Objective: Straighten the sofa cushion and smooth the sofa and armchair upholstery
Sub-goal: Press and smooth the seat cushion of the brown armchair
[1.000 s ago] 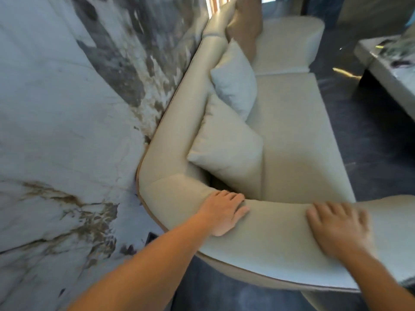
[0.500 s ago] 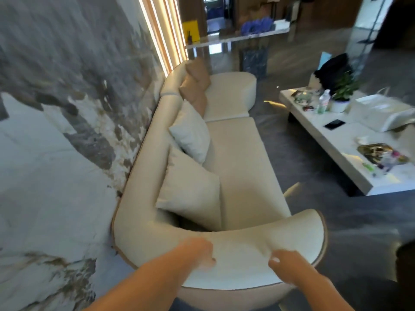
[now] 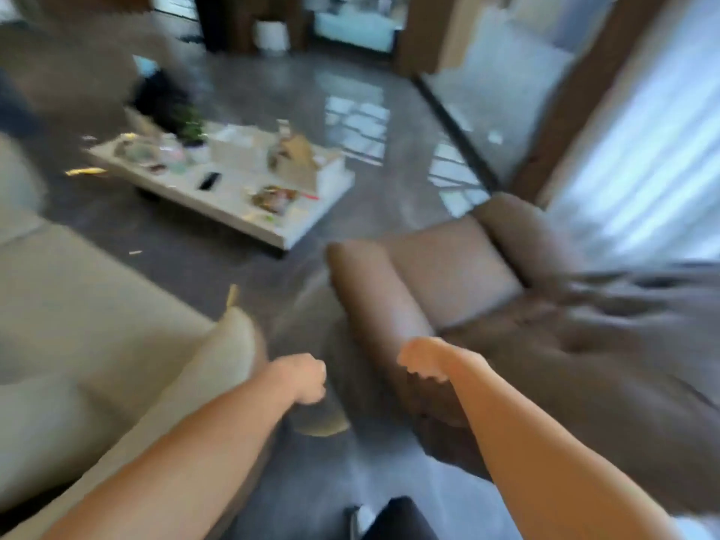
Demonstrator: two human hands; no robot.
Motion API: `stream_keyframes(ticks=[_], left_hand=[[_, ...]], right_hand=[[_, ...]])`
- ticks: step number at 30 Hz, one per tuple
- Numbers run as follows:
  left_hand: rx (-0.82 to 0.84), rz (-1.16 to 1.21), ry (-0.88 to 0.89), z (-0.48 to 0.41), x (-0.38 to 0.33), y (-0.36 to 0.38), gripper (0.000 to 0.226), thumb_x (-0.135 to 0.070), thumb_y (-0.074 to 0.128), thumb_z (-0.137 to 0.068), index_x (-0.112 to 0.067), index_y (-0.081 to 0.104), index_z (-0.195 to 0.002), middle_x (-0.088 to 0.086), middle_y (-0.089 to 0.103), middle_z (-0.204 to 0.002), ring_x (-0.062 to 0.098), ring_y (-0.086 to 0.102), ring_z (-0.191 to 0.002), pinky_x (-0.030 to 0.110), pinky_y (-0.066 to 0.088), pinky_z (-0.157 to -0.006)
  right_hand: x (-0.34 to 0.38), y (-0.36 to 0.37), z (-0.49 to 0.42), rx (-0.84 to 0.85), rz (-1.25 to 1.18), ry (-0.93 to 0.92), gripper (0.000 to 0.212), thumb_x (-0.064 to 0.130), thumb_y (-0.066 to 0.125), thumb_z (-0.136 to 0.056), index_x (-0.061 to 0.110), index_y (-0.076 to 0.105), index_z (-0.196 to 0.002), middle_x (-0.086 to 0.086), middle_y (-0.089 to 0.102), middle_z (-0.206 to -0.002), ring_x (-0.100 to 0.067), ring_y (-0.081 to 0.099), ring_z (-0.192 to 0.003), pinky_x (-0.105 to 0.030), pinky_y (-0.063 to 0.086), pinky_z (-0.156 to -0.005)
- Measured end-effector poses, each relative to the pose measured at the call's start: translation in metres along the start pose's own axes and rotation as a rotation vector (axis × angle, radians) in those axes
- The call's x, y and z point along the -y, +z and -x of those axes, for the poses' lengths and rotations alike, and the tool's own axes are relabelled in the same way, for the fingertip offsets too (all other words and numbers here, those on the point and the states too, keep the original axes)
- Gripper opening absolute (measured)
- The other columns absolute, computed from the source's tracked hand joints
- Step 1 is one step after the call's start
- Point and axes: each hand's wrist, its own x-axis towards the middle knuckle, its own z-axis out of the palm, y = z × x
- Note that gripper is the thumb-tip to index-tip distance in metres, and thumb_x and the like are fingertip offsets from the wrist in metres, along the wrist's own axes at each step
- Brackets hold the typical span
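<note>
Since the earlier frames both hands have come off the cream sofa's curved arm, and the view has swung right, away from the cushions and toward the brown armchair.

The left hand [image 3: 306,378] hangs in the air with its fingers [image 3: 317,383] curled loosely under toward the palm; they hold nothing. It sits just past the rounded end of the sofa [image 3: 117,325], off its fabric, over the dark floor [image 3: 233,243] in the gap between the two seats. The right hand [image 3: 422,360] is also bent downward at the wrist, its fingers [image 3: 419,370] curled and empty, though motion blur hides how tightly they are drawn in. These fingers hover at the near end of the armchair's [image 3: 459,274] left armrest [image 3: 374,302]; whether they touch the upholstery cannot be told through the blur.

The armchair stands to the right of the sofa, angled, its flat seat pad lying beyond the right hand and its tufted back spreading toward the right edge of the view. The sofa fills the lower left, under and beside the left forearm.

Farther off, a low white bench [image 3: 249,216] stands on the floor, crowded with small blurred things, a dark phone-like slab and a potted plant [image 3: 191,126] among them. Bright curtained windows [image 3: 643,169] run along the right.
</note>
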Motion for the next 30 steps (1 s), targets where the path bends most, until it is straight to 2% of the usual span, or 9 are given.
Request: stream_keyframes(ticks=[4,6,9,12,15,17,20,27,30], left_hand=[[0.036,-0.006,0.161,-0.025,-0.088,-0.039,0.029,-0.028,0.047,-0.087,-0.018,0.070,-0.102,0.012,0.068,-0.110,0.034,0.064,-0.094,0.033,0.051,-0.076],[0.047,0.022,0.231,-0.048,-0.131,-0.047,0.027,-0.030,0.048,-0.088,-0.020,0.069,-0.101,0.011,0.066,-0.111,0.032,0.063,-0.095,0.031,0.046,-0.073],[0.055,0.096,0.276,-0.086,-0.189,-0.054,0.027,-0.033,0.048,-0.091,-0.022,0.066,-0.107,0.008,0.064,-0.119,0.031,0.059,-0.104,0.035,0.048,-0.084],[0.045,0.220,0.232,-0.133,-0.246,-0.059,0.036,-0.043,0.047,-0.094,-0.022,0.057,-0.121,0.009,0.057,-0.129,0.031,0.056,-0.110,0.041,0.047,-0.093],[0.057,0.452,0.039,-0.177,-0.303,-0.057,0.057,-0.055,0.041,-0.094,-0.020,0.042,-0.139,0.014,0.044,-0.143,0.035,0.047,-0.124,0.047,0.040,-0.104],[0.095,0.610,-0.153,-0.200,-0.340,-0.050,0.070,-0.064,0.033,-0.092,-0.026,0.025,-0.150,0.017,0.027,-0.153,0.041,0.036,-0.134,0.052,0.031,-0.111],[0.107,0.731,-0.336,-0.220,-0.380,-0.044,0.077,-0.076,0.020,-0.086,-0.038,0.011,-0.152,0.016,0.017,-0.159,0.049,0.020,-0.140,0.058,0.017,-0.114],[0.050,0.780,-0.485,-0.229,-0.422,-0.030,0.077,-0.078,0.018,-0.084,-0.041,0.012,-0.151,0.010,0.023,-0.158,0.041,0.015,-0.143,0.071,0.009,-0.109],[0.049,0.820,-0.541,-0.238,-0.440,-0.034,0.080,-0.080,0.018,-0.082,-0.041,0.013,-0.151,0.010,0.023,-0.158,0.039,0.018,-0.143,0.068,0.010,-0.111]], right_hand=[[-0.114,-0.041,0.032,-0.117,-0.108,0.235,0.037,0.027,0.055,-0.089,0.010,0.064,-0.120,-0.012,0.066,-0.120,-0.028,0.064,-0.100,-0.036,0.051,-0.086],[-0.167,-0.053,0.037,-0.161,-0.082,0.329,0.038,0.029,0.052,-0.087,0.011,0.064,-0.118,-0.015,0.064,-0.124,-0.033,0.060,-0.113,-0.039,0.049,-0.093],[-0.241,-0.070,0.037,-0.222,-0.081,0.397,0.045,0.038,0.050,-0.086,0.020,0.057,-0.127,-0.011,0.058,-0.131,-0.035,0.054,-0.118,-0.042,0.047,-0.099],[-0.299,-0.089,0.033,-0.330,0.117,0.378,0.049,0.049,0.046,-0.087,0.033,0.050,-0.133,-0.005,0.052,-0.138,-0.032,0.038,-0.131,-0.053,0.032,-0.105],[-0.346,-0.098,0.027,-0.344,0.318,0.280,0.056,0.061,0.032,-0.091,0.041,0.038,-0.143,-0.002,0.028,-0.159,-0.034,0.010,-0.147,-0.066,0.003,-0.112],[-0.371,-0.094,0.025,-0.374,0.382,0.206,0.063,0.069,0.019,-0.088,0.047,0.027,-0.147,-0.001,0.013,-0.165,-0.035,-0.001,-0.150,-0.066,-0.007,-0.113],[-0.394,-0.099,0.018,-0.430,0.421,0.110,0.068,0.072,0.011,-0.085,0.048,0.027,-0.146,-0.003,0.021,-0.163,-0.036,0.005,-0.149,-0.066,-0.006,-0.113],[-0.441,-0.127,-0.014,-0.373,0.447,0.056,0.071,0.072,0.011,-0.083,0.044,0.031,-0.145,-0.004,0.046,-0.147,-0.034,0.034,-0.135,-0.063,0.006,-0.112],[-0.462,-0.131,-0.022,-0.366,0.446,0.029,0.075,0.074,0.010,-0.081,0.040,0.036,-0.143,-0.006,0.054,-0.138,-0.034,0.042,-0.126,-0.063,0.010,-0.110]])
